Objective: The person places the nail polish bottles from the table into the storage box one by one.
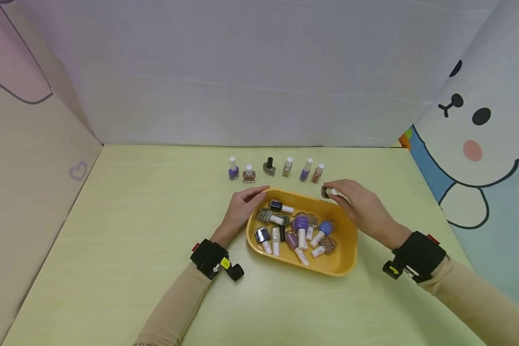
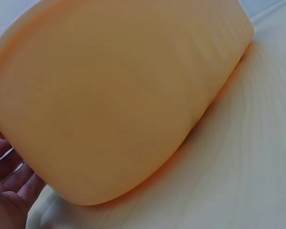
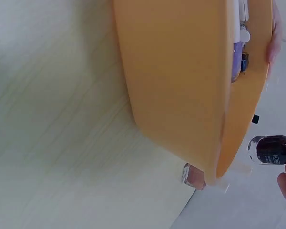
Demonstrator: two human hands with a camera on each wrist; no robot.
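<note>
Around the left end of a yellow basket (image 1: 345,262) my left hand (image 1: 240,211) holds the rim; in the left wrist view its fingers (image 2: 24,179) show past the outer wall. My right hand (image 1: 363,206) pinches a dark nail polish bottle (image 3: 271,150) by its white cap, above the basket's far right edge, the glass end facing left. Inside the basket lie several nail polish bottles with mostly white caps, among them a purple bottle (image 1: 301,222), a blue bottle (image 1: 327,227) and a glittery bottle (image 1: 329,244).
Behind the basket, several nail polish bottles stand in a loose row on the pale wooden table (image 1: 125,240), from a purple bottle (image 1: 233,172) at the left to a pinkish-brown bottle (image 1: 316,176) at the right. A white curtain (image 1: 251,96) hangs along the table's far edge.
</note>
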